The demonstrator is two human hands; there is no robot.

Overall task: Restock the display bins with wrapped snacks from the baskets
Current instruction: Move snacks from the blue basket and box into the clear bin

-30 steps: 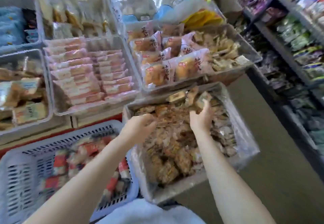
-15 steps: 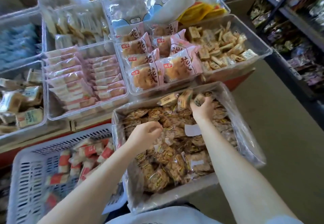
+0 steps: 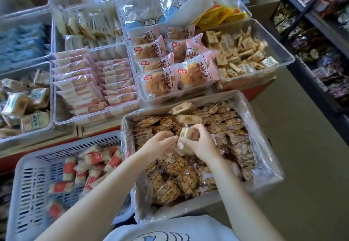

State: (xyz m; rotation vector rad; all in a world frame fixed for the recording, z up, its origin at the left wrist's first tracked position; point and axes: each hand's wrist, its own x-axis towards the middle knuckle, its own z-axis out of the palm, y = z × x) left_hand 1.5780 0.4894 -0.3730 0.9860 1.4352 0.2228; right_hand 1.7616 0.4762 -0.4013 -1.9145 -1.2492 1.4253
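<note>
both hands meet over the lined box (image 3: pixel 264 157), which sits at about five o'clock from the middle of the view and is full of brown wrapped snacks (image 3: pixel 181 172). the right hand (image 3: pixel 203 147) curls round a pale packet (image 3: pixel 186 138), thumb and fingers closed on it, holding it just above the pile. the left hand (image 3: pixel 160 144) comes in from nine o'clock of that packet, fingertips bent and touching its end; whether it truly pinches the wrapper or only touches it i cannot tell. two more pale packets (image 3: pixel 182 108) lie on top of the pile at twelve o'clock of the hands, near the box's far wall.

at eight o'clock of the box stands a grey basket (image 3: pixel 24 184) with red-and-white packets (image 3: pixel 98 159) inside. beyond the box, at twelve o'clock, run the clear bins: one with round cakes (image 3: pixel 160 82) in pink wrappers, one at one o'clock with small tan squares (image 3: pixel 239 53), one at eleven o'clock with rows of pink bars (image 3: pixel 85 82). a dark shelf (image 3: pixel 317 38) of goods runs along at two o'clock.
</note>
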